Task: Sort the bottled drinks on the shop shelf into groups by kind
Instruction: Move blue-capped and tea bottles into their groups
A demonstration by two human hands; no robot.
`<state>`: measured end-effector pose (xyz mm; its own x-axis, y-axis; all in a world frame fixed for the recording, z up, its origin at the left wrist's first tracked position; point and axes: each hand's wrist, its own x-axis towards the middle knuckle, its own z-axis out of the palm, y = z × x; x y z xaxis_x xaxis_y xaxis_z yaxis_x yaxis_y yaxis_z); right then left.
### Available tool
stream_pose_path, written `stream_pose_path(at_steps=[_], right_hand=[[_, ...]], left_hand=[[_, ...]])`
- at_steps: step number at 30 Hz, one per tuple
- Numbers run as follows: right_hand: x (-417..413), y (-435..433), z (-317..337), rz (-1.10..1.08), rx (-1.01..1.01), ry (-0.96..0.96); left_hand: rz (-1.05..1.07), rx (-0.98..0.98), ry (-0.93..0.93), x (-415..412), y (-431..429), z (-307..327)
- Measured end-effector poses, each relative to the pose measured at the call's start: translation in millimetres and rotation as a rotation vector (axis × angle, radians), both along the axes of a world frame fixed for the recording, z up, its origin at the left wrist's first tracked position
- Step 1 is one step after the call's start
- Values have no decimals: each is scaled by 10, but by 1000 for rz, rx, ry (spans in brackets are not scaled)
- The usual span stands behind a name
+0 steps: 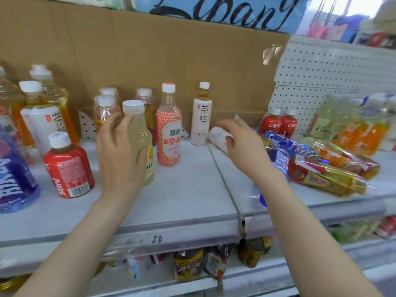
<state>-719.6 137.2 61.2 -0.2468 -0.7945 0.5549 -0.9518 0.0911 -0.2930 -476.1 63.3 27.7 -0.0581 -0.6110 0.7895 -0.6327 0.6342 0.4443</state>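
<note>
The left hand (120, 153) wraps its fingers (112, 127) round the pale yellow bottle (140, 136) standing on the shelf (192, 181), the right hand (243, 146) curls over the white bottle (217, 136) lying down, so stand it gently beside its upright twin (201, 118).

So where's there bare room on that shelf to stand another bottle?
The grey shelf board is bare at its front, between the squat red juice bottle and the board's seam. Right of the seam, a heap of lying wrapped bottles crowds it; tall amber tea bottles pack the left.
</note>
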Motion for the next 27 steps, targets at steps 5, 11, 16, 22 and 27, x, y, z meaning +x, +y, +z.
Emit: stream_pose_path(at_steps=[5,11,16,22,27], right_hand=[[-644,889,-91,-119,276,3],[-980,1022,-282,-2,571,188],[-1161,986,-315,97,515,247],[-1297,976,-333,221,391,247],[-1385,848,-234,324,176,-113]], left_hand=[[-188,-154,-59,-414,97,-34],[-520,136,-607,-1574,-101,-35],[-550,67,-957,-2286,-235,-32],[-623,16,-902,-2436,-335,-96],[-615,120,-609,-2217,-366,-110]])
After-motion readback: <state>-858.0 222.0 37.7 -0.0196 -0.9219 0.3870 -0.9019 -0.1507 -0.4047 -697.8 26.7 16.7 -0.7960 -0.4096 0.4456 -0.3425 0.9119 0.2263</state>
